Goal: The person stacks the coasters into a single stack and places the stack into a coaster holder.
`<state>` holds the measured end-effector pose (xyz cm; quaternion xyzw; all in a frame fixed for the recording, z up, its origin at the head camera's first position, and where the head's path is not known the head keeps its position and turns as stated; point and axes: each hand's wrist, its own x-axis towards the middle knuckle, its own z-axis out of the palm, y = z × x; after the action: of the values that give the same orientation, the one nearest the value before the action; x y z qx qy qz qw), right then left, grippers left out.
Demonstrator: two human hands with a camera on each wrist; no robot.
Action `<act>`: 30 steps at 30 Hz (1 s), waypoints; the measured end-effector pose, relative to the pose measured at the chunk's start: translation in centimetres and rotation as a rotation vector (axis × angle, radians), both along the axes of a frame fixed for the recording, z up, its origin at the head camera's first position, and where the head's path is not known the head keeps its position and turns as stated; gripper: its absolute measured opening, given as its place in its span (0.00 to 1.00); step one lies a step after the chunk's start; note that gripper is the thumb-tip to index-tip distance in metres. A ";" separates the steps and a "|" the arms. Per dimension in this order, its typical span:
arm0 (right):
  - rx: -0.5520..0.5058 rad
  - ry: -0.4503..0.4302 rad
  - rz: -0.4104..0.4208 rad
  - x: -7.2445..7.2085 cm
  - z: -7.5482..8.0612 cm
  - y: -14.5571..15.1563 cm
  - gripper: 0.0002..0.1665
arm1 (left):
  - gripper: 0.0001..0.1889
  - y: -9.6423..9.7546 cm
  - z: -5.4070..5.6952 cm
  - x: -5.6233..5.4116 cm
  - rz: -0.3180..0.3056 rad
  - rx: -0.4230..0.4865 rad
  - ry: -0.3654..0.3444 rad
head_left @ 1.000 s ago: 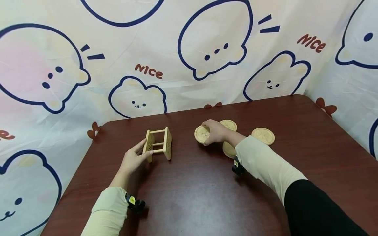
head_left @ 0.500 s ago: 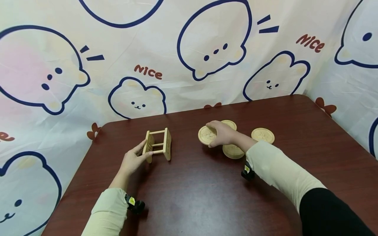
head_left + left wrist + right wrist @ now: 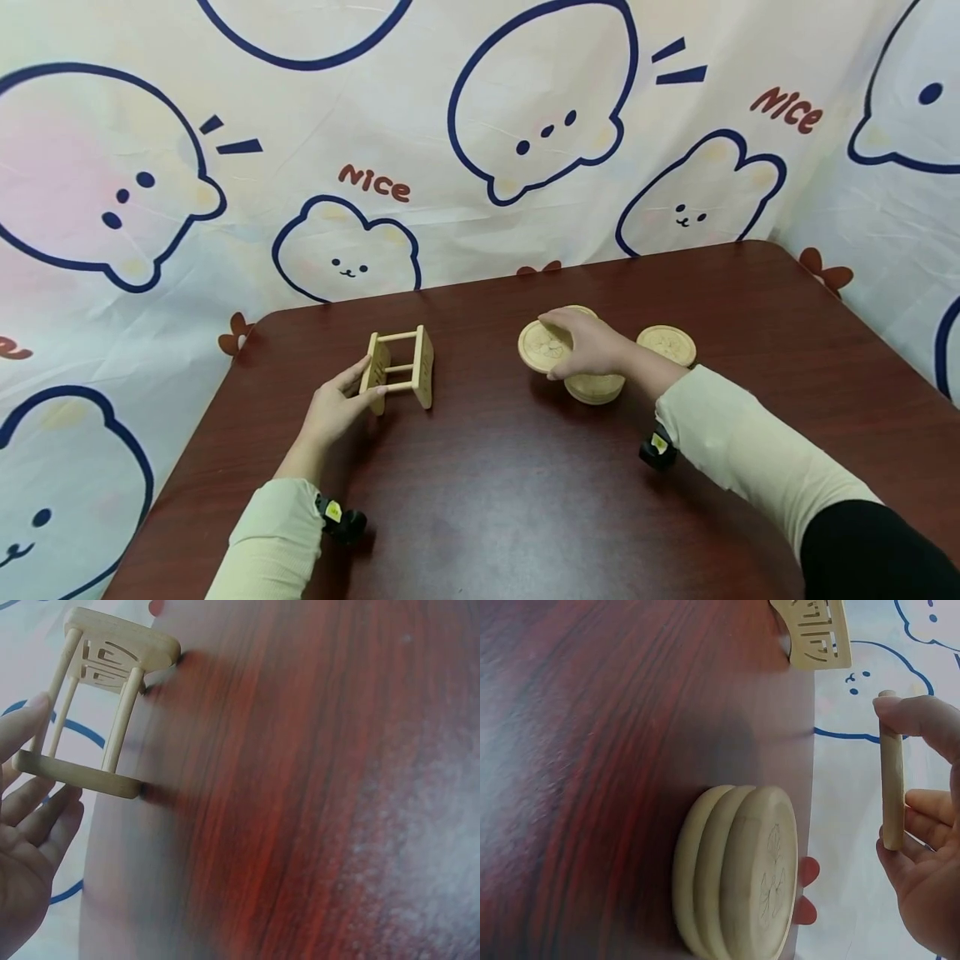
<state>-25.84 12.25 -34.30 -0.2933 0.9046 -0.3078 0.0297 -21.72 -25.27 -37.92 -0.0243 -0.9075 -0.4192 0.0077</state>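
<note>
My left hand (image 3: 333, 408) grips the near left side of a small wooden coaster holder (image 3: 423, 367) standing on the table. In the left wrist view, the thumb lies by a rod of the holder (image 3: 120, 720) and the other fingers are against its side panel. Between thumb and fingers, my right hand (image 3: 596, 343) pinches a round wooden coaster (image 3: 542, 346) by its edges, raised off the table. Beside and below that hand sits a stack of coasters (image 3: 594, 390); three layers show in the right wrist view, the top coaster (image 3: 769, 877) bearing an engraved pattern.
Another coaster (image 3: 666, 343) lies flat to the right of the stack. One more coaster (image 3: 583, 310) lies behind my right hand, mostly covered by it. The dark brown table (image 3: 480, 483) ends at the back against a printed cloth (image 3: 442, 225).
My right hand has shifted to the right with the coaster in its grip, toward the stack. The left hand and the holder have stayed in place.
</note>
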 end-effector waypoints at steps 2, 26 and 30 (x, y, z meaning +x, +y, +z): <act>0.003 0.007 -0.001 0.2 0.0 0.3 0.48 | 0.38 -0.1 0.0 0.0 0.006 0.004 -0.002; 0.021 -0.027 -0.083 1.7 -2.1 4.2 0.47 | 0.38 -0.2 -0.4 -0.3 0.029 0.052 -0.008; 0.008 -0.023 -0.087 1.8 -2.6 4.6 0.46 | 0.39 -0.2 -0.5 -0.3 0.029 0.044 -0.016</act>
<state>-24.01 16.89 -36.90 -0.2498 0.9173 -0.3087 0.0278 -22.01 -25.50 -38.46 -0.0079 -0.8984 -0.4391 0.0071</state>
